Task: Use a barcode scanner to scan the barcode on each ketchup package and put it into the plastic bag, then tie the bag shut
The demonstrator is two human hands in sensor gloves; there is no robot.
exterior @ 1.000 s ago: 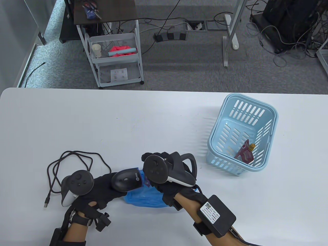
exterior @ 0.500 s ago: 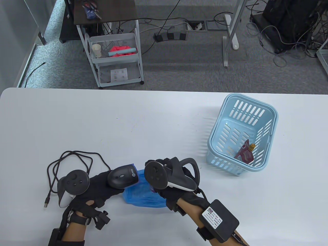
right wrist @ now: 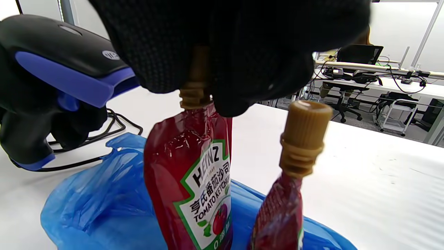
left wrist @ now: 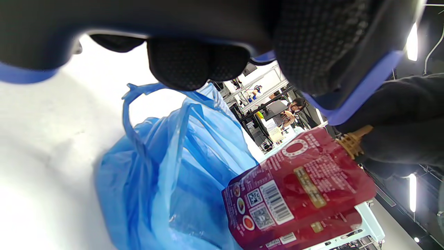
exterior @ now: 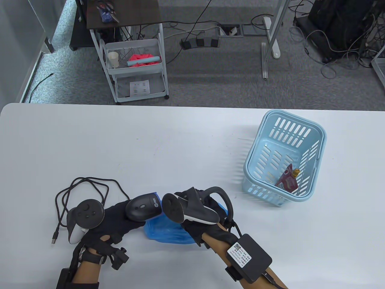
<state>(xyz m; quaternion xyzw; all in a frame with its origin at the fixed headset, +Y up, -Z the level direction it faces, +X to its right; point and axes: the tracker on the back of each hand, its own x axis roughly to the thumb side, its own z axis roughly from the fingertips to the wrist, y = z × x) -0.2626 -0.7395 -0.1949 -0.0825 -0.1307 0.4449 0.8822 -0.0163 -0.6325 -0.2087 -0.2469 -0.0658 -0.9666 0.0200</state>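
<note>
White tabletop (exterior: 180, 144) fills the table view, grey carpet and cables beyond it at twelve o'clock. Left hand (exterior: 117, 221) is wrapped around the barcode scanner (exterior: 143, 208), nose aimed toward three o'clock. Right hand (exterior: 207, 222) pinches a ketchup package (right wrist: 194, 180) by its spout, hanging it over the blue plastic bag (exterior: 168, 233), barcode (left wrist: 275, 201) turned toward the scanner. A second package (right wrist: 288, 194) stands upright just beside it in the bag. Risk, I'd say: that spout pinch is slim, so the pouch could swing and spoil the scan, or drop outside the slumped bag mouth. One more package (exterior: 288, 180) waits in the basket (exterior: 255, 156) at three o'clock. Scanner cable (exterior: 87, 189) loops at nine o'clock, near the left wrist, and could snag.
</note>
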